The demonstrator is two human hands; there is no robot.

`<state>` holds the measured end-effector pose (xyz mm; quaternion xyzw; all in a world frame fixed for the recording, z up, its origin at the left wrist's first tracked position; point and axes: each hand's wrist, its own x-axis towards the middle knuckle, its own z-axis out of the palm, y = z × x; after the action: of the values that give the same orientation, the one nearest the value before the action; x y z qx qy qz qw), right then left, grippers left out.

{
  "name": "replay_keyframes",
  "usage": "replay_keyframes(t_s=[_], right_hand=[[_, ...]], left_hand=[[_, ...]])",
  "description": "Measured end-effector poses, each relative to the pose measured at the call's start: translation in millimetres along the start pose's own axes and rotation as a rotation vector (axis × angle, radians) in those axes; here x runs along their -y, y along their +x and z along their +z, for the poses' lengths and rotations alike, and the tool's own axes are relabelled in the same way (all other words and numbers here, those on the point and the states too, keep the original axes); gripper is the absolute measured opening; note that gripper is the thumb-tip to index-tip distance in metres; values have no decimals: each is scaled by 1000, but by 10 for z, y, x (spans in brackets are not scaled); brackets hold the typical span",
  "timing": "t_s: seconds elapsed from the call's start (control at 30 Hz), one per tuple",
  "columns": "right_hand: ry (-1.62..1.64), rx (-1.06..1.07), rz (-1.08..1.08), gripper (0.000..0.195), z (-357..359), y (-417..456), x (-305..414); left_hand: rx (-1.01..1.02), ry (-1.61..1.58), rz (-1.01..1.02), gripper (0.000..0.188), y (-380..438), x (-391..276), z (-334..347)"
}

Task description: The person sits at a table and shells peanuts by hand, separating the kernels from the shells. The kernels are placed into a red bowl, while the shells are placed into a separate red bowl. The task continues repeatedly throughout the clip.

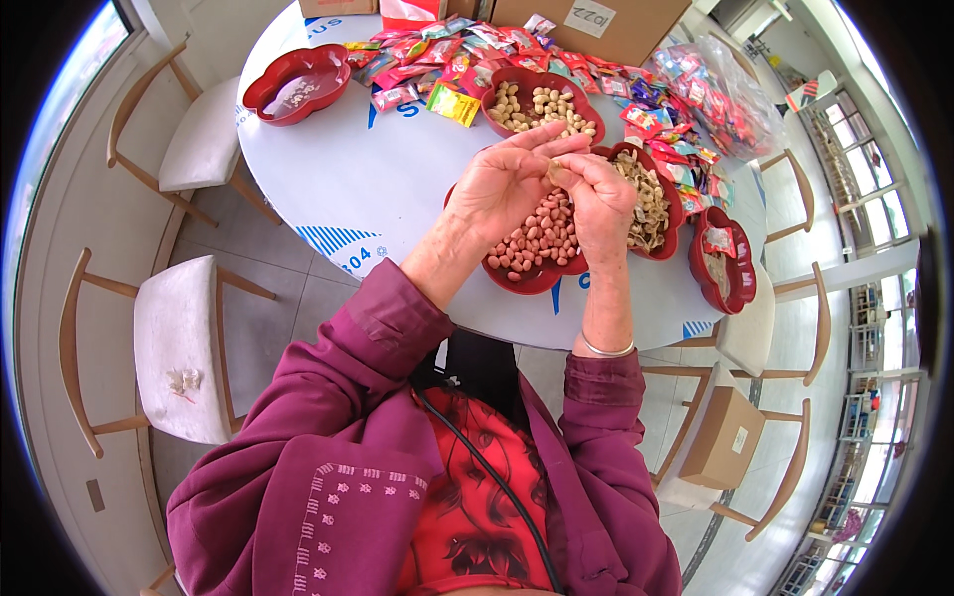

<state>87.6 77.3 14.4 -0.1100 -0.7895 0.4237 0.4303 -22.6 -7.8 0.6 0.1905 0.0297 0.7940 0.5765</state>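
My left hand [499,182] and my right hand [605,194] meet above a red flower-shaped bowl [533,281] of shelled, pink-skinned peanuts [538,237]. Between my fingertips is a small tan unshelled peanut or piece of shell [554,174], mostly covered by the fingers. My right thumb and forefinger pinch it. On its other side, my left thumb and forefinger hold it while the other left fingers stretch out, palm up. Just beyond my hands, a second red bowl [488,100] holds peanuts in their shells [553,104]. Empty peanut shells [647,200] fill the red bowl [677,212] on the right.
Wrapped sweets [447,56] are heaped at the table's far side, beside a clear plastic bag [734,104] of more and a cardboard box [589,30]. Other red bowls stand left [328,93] and right [738,261]. Chairs [182,346] surround the table [328,175]; one holds a small carton [723,439].
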Motion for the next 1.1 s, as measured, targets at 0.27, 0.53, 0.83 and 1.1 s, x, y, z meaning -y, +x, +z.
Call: replay_keyframes(t_s=[0.27, 0.53, 0.83, 1.1], right_hand=[[-51, 50, -51, 11, -80, -1, -78], [-46, 35, -36, 18, -135, 5, -89], [-53, 37, -41, 18, -177, -1, -117], [-99, 71, 20, 21, -200, 13, -113]], left_hand=[[-89, 224, -7, 45, -28, -30, 58], [-202, 430, -50, 29, -63, -40, 117], [-165, 607, -163, 30, -84, -113, 120], [-193, 569, -215, 31, -79, -131, 86]])
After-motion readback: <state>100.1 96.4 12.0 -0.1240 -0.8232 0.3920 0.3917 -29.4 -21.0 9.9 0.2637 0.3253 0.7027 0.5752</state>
